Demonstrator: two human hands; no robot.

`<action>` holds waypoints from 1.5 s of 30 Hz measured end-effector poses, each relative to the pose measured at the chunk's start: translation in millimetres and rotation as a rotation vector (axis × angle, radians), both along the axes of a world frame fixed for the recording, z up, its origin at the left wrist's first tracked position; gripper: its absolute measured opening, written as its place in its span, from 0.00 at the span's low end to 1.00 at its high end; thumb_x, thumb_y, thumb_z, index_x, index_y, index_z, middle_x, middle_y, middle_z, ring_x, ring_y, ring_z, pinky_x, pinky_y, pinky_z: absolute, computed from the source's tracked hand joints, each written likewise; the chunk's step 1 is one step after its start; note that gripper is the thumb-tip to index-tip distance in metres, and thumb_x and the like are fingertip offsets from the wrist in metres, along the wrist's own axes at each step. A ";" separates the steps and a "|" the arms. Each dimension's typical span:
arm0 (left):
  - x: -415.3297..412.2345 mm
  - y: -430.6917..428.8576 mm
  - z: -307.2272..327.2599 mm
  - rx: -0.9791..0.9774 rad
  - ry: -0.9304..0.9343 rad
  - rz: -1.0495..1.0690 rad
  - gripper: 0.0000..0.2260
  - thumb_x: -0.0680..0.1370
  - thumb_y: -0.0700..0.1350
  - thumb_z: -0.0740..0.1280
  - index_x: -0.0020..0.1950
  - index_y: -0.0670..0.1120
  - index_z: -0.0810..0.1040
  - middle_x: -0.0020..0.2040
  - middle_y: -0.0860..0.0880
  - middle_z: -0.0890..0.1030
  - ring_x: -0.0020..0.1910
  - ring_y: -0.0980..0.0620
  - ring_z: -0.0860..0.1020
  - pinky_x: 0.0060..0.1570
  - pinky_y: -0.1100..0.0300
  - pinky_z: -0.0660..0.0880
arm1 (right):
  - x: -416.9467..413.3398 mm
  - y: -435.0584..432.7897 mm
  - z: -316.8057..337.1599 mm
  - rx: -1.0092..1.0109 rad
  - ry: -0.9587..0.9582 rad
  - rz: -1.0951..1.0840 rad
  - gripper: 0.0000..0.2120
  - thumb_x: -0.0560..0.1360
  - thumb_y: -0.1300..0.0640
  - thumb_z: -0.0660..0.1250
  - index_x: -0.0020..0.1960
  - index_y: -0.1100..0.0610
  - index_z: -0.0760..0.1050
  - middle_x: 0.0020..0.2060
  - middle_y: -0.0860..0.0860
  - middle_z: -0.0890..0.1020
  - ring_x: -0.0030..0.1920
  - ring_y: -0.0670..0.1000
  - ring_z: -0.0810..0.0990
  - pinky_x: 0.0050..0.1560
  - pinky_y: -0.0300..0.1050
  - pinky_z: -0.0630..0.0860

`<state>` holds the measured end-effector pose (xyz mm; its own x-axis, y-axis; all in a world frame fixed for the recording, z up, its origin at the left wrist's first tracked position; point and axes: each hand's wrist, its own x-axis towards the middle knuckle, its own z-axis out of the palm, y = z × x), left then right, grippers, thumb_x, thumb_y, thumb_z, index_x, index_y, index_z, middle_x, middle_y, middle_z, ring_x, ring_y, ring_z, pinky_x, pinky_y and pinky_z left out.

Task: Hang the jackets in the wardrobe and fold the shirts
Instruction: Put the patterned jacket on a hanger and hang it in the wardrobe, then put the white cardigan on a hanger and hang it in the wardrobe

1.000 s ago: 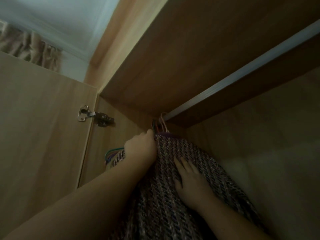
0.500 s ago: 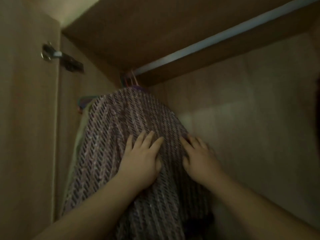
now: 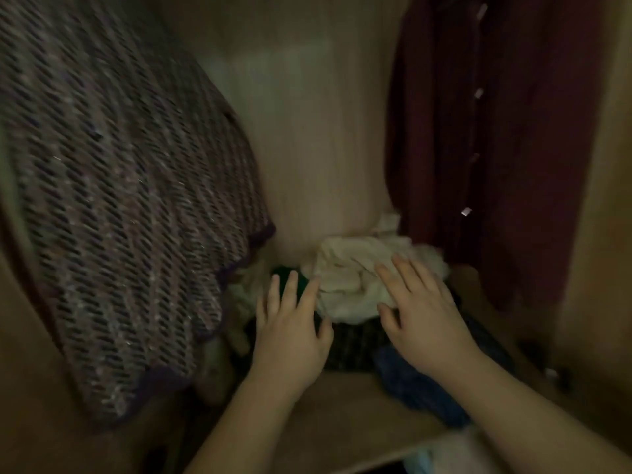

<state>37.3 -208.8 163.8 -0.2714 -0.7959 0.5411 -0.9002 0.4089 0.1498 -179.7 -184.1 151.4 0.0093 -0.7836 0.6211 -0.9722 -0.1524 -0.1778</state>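
The jacket half of the job looks well advanced. A purple-and-dark woven tweed jacket (image 3: 119, 200) hangs in the upper left of the frame, its scalloped hem swung out over the lower left, and a dark maroon buttoned garment (image 3: 496, 148) hangs down the right side against the pale wooden back panel of the wardrobe (image 3: 318, 131). The rail and hangers are out of view, so how securely either one sits cannot be told. What is left, by the look of it, is the folding. At the centre of the frame, on the wardrobe's wooden floor board (image 3: 342, 422), lies an unfolded heap with a crumpled cream cloth (image 3: 355, 275) on top, a scrap of green fabric (image 3: 284, 271) to its left, a dark checked garment (image 3: 355, 343) underneath and a blue fabric (image 3: 417, 388) spilling toward the lower right. Which of these are shirts is too dim to say. Both hands are over that heap. The left hand (image 3: 290, 333), lower centre, has its fingers straight and spread, with one fingertip at the cream cloth's left edge, and it grips nothing. The right hand (image 3: 424, 323), just right of centre, lies flat on the cream cloth with its fingers extended and thumb apart, holding nothing either. No folded item is visible anywhere, so I judge the shirt folding not yet begun, with the cream cloth the likely first piece to lift out.
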 end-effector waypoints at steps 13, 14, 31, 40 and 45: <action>-132.9 218.7 -187.2 0.509 -0.175 -0.553 0.29 0.81 0.55 0.58 0.80 0.53 0.53 0.81 0.48 0.54 0.80 0.46 0.49 0.77 0.48 0.51 | -79.2 339.5 -167.1 0.521 -0.194 -0.562 0.31 0.78 0.46 0.58 0.79 0.48 0.55 0.79 0.51 0.60 0.79 0.54 0.53 0.76 0.52 0.56; -142.6 240.8 -197.0 0.531 -0.190 -0.592 0.29 0.81 0.55 0.58 0.80 0.54 0.54 0.81 0.49 0.54 0.80 0.46 0.49 0.77 0.48 0.51 | -84.7 366.0 -174.6 0.543 -0.208 -0.600 0.31 0.78 0.46 0.59 0.79 0.48 0.55 0.79 0.50 0.59 0.79 0.54 0.53 0.76 0.52 0.56; -284.5 688.9 -213.1 0.512 -0.423 -1.260 0.29 0.81 0.54 0.59 0.80 0.53 0.53 0.81 0.48 0.54 0.80 0.47 0.52 0.77 0.51 0.51 | -99.7 867.0 -202.0 0.586 -0.367 -1.190 0.32 0.79 0.45 0.58 0.80 0.49 0.53 0.79 0.52 0.56 0.79 0.55 0.52 0.77 0.51 0.54; -333.1 805.2 -209.5 0.495 -0.497 -1.461 0.29 0.80 0.53 0.60 0.80 0.51 0.56 0.80 0.46 0.57 0.79 0.45 0.54 0.76 0.50 0.55 | -94.7 988.1 -209.1 0.437 -0.527 -1.413 0.33 0.74 0.48 0.64 0.77 0.54 0.63 0.74 0.56 0.68 0.73 0.60 0.66 0.71 0.55 0.66; -371.9 826.3 -219.0 0.482 -0.523 -1.497 0.29 0.80 0.52 0.60 0.80 0.49 0.57 0.79 0.46 0.59 0.78 0.44 0.56 0.75 0.50 0.57 | -120.0 1016.8 -219.7 0.440 -0.561 -1.467 0.32 0.77 0.46 0.62 0.78 0.53 0.60 0.77 0.55 0.62 0.77 0.57 0.59 0.75 0.52 0.59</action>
<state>-334.6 617.4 -55.3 -0.9630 0.2644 -0.0519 0.2321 0.9118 0.3389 -299.7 832.6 -68.3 -0.9993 -0.0239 0.0285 -0.0317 0.9481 -0.3165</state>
